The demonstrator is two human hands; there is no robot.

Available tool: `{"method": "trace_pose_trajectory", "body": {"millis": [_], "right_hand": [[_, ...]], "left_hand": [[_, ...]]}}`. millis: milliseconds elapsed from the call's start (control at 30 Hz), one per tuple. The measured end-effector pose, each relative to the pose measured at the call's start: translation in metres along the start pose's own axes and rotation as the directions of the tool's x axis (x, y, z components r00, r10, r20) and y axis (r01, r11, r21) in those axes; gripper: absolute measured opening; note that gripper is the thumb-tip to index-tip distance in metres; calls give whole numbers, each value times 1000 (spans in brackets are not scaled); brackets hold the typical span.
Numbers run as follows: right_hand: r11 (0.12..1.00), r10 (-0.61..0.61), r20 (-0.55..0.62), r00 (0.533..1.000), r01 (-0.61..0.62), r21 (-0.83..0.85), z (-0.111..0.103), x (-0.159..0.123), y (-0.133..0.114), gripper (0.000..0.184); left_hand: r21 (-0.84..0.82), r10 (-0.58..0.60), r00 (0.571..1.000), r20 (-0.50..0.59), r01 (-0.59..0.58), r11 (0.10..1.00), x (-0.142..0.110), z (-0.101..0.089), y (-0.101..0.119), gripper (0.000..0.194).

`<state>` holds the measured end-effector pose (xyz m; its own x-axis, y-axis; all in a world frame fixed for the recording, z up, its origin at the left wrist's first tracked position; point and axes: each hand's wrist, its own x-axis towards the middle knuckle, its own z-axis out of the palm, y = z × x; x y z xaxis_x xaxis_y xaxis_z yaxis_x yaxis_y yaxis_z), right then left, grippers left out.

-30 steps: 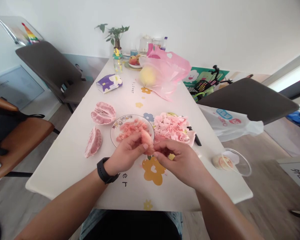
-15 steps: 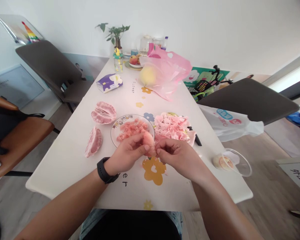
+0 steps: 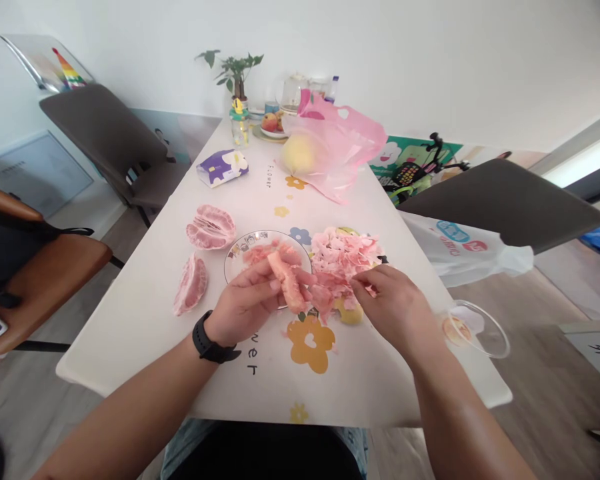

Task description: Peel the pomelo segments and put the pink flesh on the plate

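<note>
Pink pulpy pomelo segment [image 3: 287, 282] held by curled left hand [image 3: 245, 303]

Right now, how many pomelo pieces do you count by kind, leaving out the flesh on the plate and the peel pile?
Whole pomelo in the pink plastic bag: 1
Peeled pomelo chunks, first, second: 2
Pomelo segment in the left hand: 1
Total: 4

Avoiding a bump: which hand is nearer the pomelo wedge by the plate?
Left: left hand just right of the pomelo wedge, not touching; right hand farther off, beyond the plate.
</note>
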<state>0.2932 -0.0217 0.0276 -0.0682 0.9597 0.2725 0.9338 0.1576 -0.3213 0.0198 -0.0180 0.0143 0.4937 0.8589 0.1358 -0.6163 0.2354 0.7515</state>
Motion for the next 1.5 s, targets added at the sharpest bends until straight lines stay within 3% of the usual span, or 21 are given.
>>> {"method": "trace_pose_trajectory", "body": {"millis": [100,200,233,333,400,533,633,867,1000,1067,1133,1167,1233,1300,1400,1500], "right_hand": [[998,64,-5,998,-64,8,-1,-5,-6,34],[974,15,-105,994,9,228,-7,-11,-28,25],[943,-23,-91,996,52,329,-10,-13,-38,22],[823,-136,52,989,84,562,-20,-18,-68,16],[780,-165,139,976,43,624,-25,-18,-83,17],[754,-90,288,953,-124,645,-27,-15,-97,18],[742,-32,353,935,-215,635,-26,-12,-97,20],[732,10,414,910,-288,617,-24,-11,-93,21],[734,69,396,916,-315,601,-22,-9,-77,18],[786,96,337,936,-279,551,-19,-6,-60,14],[916,80,183,980,-145,374,-14,-2,-39,6],[963,17,126,992,-50,266,-12,-1,-29,10],[997,-45,162,986,34,68,-8,-1,-15,21],[999,-32,231,972,38,-23,-6,-3,-12,34],[986,-66,175,982,37,161,-5,-9,-28,38],[874,-121,143,982,37,485,-2,-11,-55,47]], "left_hand": [[7,8,1000,18,-8,1000,0,0,1,36],[36,17,1000,14,-17,999,-1,0,0,34],[47,13,1000,7,-13,999,-1,0,-1,33],[80,3,1000,-10,-2,997,-1,0,-4,32],[109,6,1000,-22,-4,994,-1,-2,-6,34],[188,27,998,-61,-15,982,0,-5,-9,38],[260,46,999,-29,-37,965,1,-6,-10,35],[370,97,994,48,-108,923,3,0,-8,16],[346,93,996,-11,-83,935,4,-1,-7,17],[308,97,994,-52,-77,948,4,-3,-7,17],[264,106,991,-84,-80,961,5,-3,-5,16],[243,111,989,-101,-84,966,5,-3,-4,15],[207,122,984,-129,-94,974,5,-1,-3,15],[187,130,981,-143,-102,977,5,0,-3,17],[170,130,971,-201,-96,981,5,0,-6,19],[182,116,971,-209,-78,980,5,-2,-10,29]]}}
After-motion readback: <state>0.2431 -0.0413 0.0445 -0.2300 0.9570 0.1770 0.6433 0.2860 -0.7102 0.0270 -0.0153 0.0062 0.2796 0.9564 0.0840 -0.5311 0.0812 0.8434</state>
